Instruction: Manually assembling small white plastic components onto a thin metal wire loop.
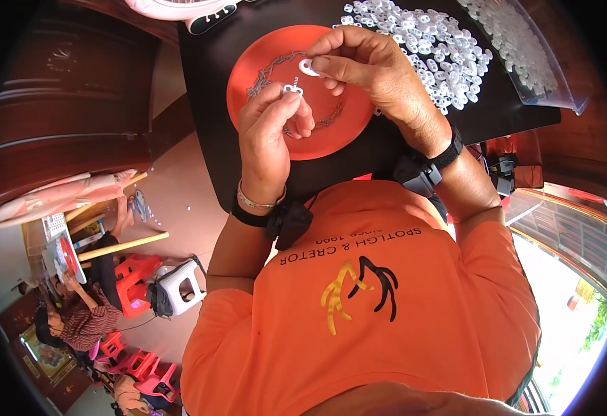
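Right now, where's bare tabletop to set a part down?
Bare strip of table left of the red dish, and some below it. Crowded: dish centre under both hands, white washers at right, bag far right.

1. The white ring pile (435, 48) crowds the table's (213, 83) far right part, blocking passage there.
2. The clear plastic bag (532, 55) covers the far right corner.
3. The orange plate (262, 62) fills the middle; bare table runs along the left edge.

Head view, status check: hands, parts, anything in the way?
Left hand pinching small metal screw hook. Right hand pinching white plastic ring beside it, over orange plate. Nothing between them.
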### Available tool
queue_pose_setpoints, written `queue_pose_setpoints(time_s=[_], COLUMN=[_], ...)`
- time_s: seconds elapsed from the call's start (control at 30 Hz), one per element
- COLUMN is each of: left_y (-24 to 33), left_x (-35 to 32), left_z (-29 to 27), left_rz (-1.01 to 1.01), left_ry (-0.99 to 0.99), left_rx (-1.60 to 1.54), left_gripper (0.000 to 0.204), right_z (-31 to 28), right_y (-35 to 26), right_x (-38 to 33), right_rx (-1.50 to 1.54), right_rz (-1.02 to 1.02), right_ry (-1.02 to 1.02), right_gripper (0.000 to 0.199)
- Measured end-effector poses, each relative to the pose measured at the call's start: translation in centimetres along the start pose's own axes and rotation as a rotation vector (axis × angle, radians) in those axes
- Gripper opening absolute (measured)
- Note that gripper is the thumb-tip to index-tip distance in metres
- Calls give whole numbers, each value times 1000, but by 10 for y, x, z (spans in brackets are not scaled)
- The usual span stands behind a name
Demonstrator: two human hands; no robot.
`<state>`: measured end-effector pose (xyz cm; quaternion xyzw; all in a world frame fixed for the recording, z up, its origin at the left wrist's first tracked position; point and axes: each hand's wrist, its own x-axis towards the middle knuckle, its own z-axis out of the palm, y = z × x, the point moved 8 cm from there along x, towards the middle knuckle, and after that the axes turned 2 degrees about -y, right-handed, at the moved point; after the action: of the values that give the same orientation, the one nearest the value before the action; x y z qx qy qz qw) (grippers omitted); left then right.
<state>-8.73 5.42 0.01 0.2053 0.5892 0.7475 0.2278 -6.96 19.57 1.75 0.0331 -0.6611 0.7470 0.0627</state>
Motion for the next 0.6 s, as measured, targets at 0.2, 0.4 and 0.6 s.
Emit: queue_pose_setpoints(time_s=[0.2,0.4,0.6], left_y=[-2,-3,-2], left_x=[0,0,0], left_z=[1,1,2], left_rz=[-9,-24,-35], left_ry=[2,1,5], left_rx=[39,46,49], left_gripper=[22,21,21], right_z=[9,9,8], right_y=[-7,-7,-7], right_x=[-3,-3,-4], right_rx=[-51,-75,-143], right_rz=[-29,-50,-75], right_ry=[-38,-46,-39], right_gripper=[14,14,14])
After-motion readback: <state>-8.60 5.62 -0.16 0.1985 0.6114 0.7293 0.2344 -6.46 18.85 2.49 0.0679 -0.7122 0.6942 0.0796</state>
